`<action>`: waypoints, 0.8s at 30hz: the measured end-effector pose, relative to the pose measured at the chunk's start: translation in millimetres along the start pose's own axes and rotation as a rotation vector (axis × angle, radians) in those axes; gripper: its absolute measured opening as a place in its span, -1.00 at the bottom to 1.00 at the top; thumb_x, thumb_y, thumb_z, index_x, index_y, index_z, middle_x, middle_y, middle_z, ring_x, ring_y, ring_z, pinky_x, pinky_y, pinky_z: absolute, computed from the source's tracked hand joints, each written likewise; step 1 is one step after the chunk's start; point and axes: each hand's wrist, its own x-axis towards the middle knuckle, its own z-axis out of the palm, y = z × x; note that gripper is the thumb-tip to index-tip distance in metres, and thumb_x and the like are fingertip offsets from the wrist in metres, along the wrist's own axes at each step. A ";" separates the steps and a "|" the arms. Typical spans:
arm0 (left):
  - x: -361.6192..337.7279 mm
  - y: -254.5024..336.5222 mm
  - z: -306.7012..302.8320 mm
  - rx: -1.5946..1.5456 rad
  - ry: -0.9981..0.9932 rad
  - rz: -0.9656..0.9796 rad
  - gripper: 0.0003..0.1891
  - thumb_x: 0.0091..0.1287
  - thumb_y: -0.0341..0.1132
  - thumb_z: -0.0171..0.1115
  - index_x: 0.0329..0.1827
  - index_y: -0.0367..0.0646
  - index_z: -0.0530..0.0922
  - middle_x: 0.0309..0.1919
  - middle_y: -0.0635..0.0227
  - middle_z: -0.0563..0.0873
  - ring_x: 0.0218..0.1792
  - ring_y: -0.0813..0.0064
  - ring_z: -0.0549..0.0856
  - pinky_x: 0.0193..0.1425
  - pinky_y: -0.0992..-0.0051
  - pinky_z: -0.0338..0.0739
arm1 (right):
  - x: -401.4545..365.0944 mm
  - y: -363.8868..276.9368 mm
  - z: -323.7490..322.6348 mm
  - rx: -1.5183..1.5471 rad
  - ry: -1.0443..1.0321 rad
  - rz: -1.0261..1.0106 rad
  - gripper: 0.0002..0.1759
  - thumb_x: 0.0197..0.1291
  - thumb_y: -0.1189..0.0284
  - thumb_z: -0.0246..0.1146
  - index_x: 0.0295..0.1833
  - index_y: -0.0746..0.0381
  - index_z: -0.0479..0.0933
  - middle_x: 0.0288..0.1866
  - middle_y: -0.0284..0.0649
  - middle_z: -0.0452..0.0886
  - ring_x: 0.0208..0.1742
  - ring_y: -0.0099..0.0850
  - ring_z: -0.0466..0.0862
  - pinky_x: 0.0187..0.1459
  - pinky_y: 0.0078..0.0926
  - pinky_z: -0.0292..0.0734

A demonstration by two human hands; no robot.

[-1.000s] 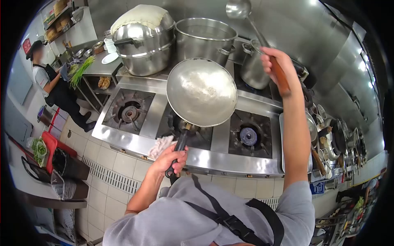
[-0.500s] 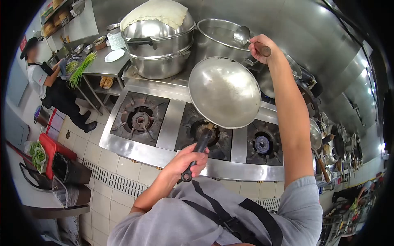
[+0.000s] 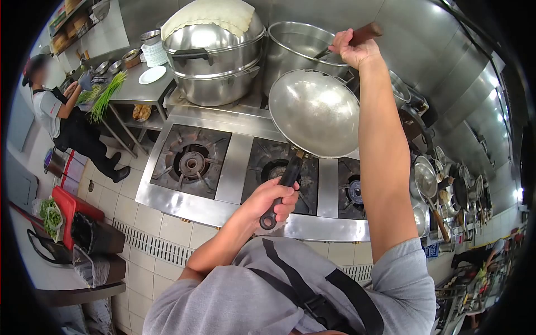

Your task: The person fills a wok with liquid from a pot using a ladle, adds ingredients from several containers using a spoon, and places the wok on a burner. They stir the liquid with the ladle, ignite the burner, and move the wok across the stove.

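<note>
The wok (image 3: 314, 114) is held tilted above the stove (image 3: 181, 211), in front of the large pot (image 3: 280, 62). The left hand (image 3: 273, 200) is clamped around its black handle; the right hand (image 3: 354, 49) grips the ladle (image 3: 367, 34), its shaft dipping into the pot. 3 burners show. Leftward stands a covered steamer (image 3: 215, 78).

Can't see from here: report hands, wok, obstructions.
Left hand holds wok over stove. Right hand has ladle in stockpot, scoop hidden. No obstruction seen.
</note>
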 end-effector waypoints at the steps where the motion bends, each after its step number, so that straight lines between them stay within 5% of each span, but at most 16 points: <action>1: 0.5 1.2 0.8 -0.007 -0.006 0.000 -0.85 0.22 -0.42 0.02 -0.18 -0.18 0.33 -0.57 0.45 0.36 -0.71 0.72 0.33 -0.73 0.62 0.29 | -2.6 2.6 3.7 -0.001 -0.001 0.000 -0.20 0.18 0.39 0.06 0.34 0.30 -0.32 -0.43 -0.11 0.37 -0.56 -0.38 0.47 -0.58 -0.51 0.64; 22: 39.0 5.8 -6.5 -0.207 -0.054 -0.011 -0.88 0.18 -0.45 0.05 -0.25 -0.20 0.32 -0.58 0.48 0.39 -0.68 0.73 0.34 -0.68 0.69 0.26 | -61.2 15.3 43.5 0.102 -0.093 -0.069 -0.09 0.14 0.42 0.09 0.37 0.27 -0.43 -0.42 -0.10 0.34 -0.45 -0.33 0.44 -0.62 -0.55 0.61; 24: 43.8 2.7 -0.3 -0.234 -0.050 -0.017 -0.89 0.18 -0.46 0.04 -0.27 -0.20 0.32 -0.58 0.48 0.39 -0.68 0.73 0.34 -0.69 0.69 0.27 | -68.8 13.0 48.0 0.135 -0.030 -0.081 -0.28 0.15 0.45 0.02 0.28 0.43 -0.22 -0.43 -0.09 0.34 -0.49 -0.34 0.46 -0.60 -0.54 0.63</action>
